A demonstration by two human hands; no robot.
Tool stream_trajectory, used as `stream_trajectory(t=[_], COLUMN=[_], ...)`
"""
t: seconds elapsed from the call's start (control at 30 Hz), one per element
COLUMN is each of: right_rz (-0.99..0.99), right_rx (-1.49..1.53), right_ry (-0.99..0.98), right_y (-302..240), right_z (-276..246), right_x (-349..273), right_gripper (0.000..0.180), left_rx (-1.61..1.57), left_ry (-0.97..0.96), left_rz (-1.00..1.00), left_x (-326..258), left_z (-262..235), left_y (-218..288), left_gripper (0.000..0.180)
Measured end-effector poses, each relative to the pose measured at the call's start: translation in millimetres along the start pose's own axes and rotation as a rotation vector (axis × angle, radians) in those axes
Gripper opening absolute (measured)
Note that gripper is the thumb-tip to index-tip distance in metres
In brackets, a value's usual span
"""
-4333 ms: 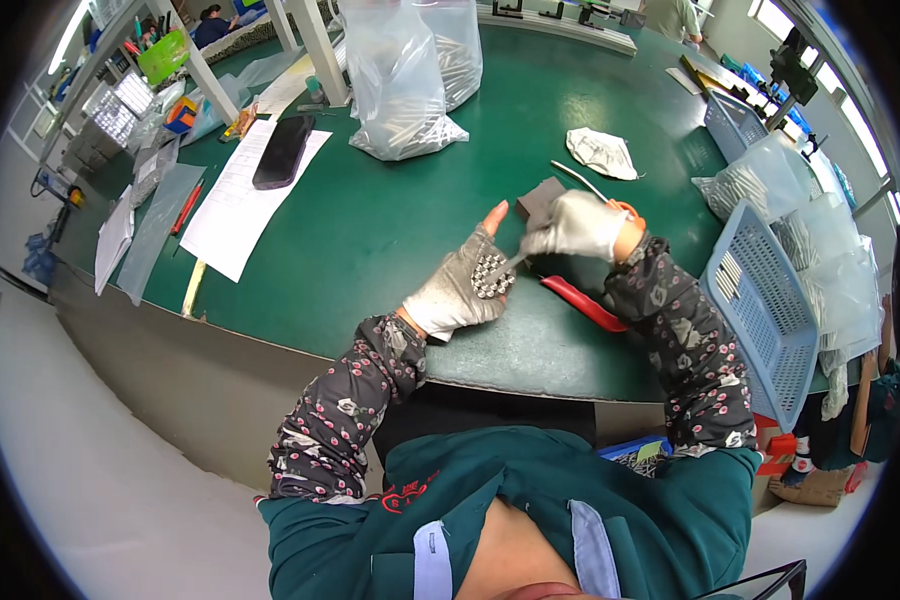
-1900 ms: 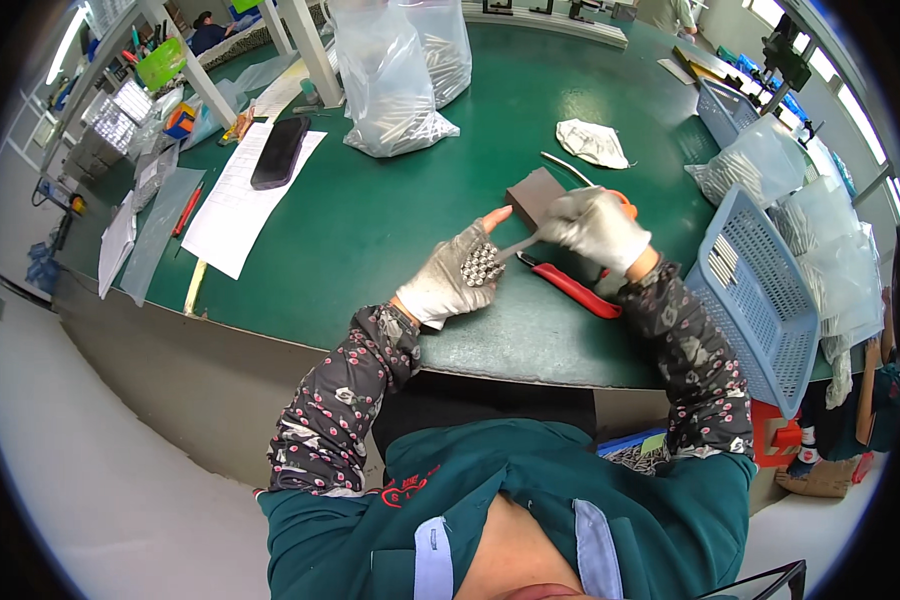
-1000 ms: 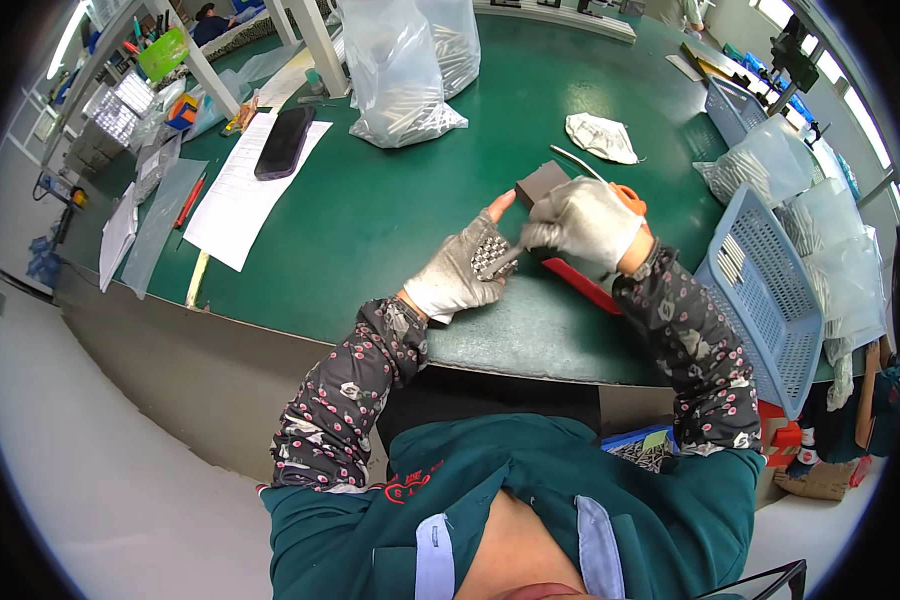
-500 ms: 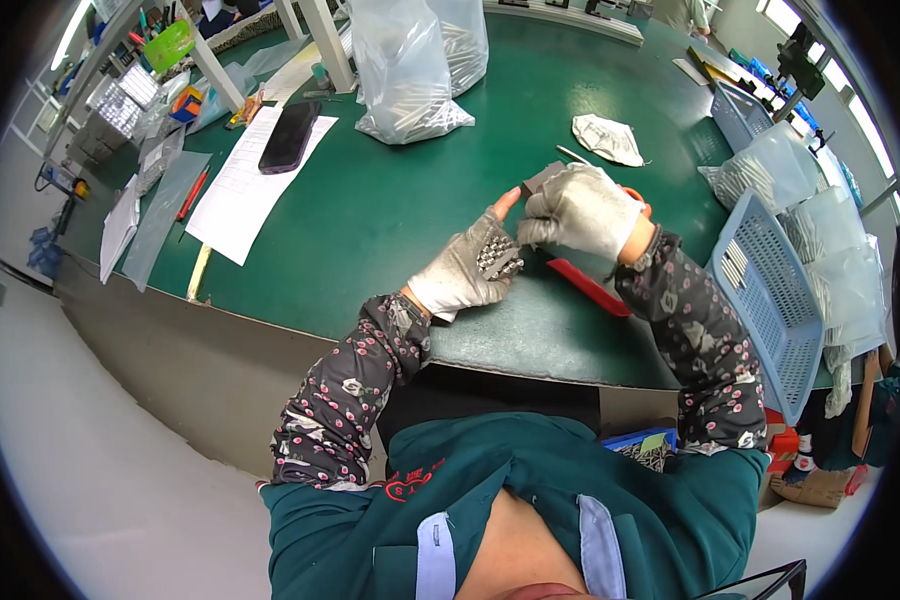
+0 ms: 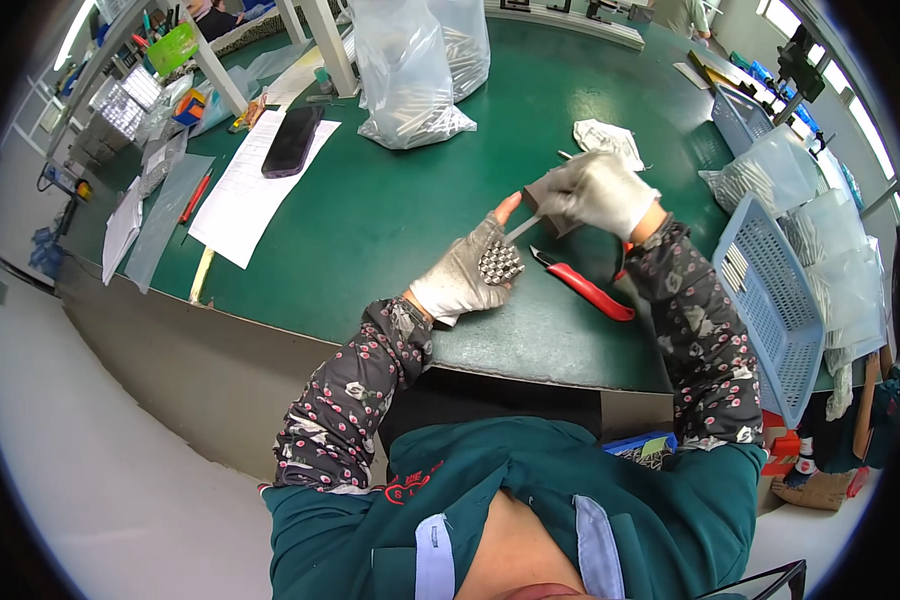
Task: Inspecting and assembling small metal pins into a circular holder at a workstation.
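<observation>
Over the near middle of the green desk (image 5: 400,225), a tight bundle of metal rods (image 5: 500,263) is resting in the gloved left hand (image 5: 462,278), its round ends facing up. That hand is curling around the rods, with its bare thumb sticking out. Just to the right, the gloved right hand (image 5: 602,193) is pinching a slim strip (image 5: 520,230) between nearly closed fingers; the strip is slanting down toward the rods, but whether it is touching them is hard to tell. Beneath the right hand, a brown block (image 5: 562,224) is sitting partly hidden. Red pliers (image 5: 590,292) are lying nearer the wearer, and a white cloth (image 5: 610,140) is lying beyond. Farther out, a blue basket (image 5: 778,325) is standing at the right, filled bags (image 5: 405,95) are standing at the back, and a phone (image 5: 292,143) is lying on paper (image 5: 250,200) at the left.
</observation>
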State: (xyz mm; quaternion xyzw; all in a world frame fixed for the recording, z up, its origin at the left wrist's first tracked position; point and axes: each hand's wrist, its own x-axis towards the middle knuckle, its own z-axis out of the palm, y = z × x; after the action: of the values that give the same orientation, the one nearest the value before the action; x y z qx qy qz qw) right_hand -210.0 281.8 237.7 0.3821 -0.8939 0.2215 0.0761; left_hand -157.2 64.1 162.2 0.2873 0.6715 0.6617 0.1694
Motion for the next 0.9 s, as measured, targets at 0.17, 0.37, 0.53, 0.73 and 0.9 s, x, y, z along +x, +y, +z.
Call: stream_trajectory(t=[0.17,0.37,0.53,0.73,0.9], right_rz=[0.023,0.268,0.282,0.104,0.388], right_rx=[-0.127,0.158,0.021,-0.007,0.047], right_ry=[-0.144,-0.182,-0.163,-0.203,-0.182], right_y=[-28.5,-12.7,3.4,-0.3,9.8], right_z=[4.3,-1.0,9.0,20.3,0.7], right_x=[-0.3,0.0,7.4,7.0,7.0], right_gripper=[0.024,0.030,0.033,0.035,0.038], left_rx=[-0.017,0.057,-0.067,-0.093,0.007], left_ry=[-0.001,0.018,0.011,-0.008,0.031], left_rz=[-0.025,-0.007,-0.021,-0.016,-0.034], left_x=[-1.1,-1.8,-3.0,-2.9,-4.0], left_z=[0.6,2.0,3.4,3.1,3.7], left_y=[2.3,7.2,5.0,6.0,6.5], left_gripper=[0.102,0.104,0.107,0.107,0.107])
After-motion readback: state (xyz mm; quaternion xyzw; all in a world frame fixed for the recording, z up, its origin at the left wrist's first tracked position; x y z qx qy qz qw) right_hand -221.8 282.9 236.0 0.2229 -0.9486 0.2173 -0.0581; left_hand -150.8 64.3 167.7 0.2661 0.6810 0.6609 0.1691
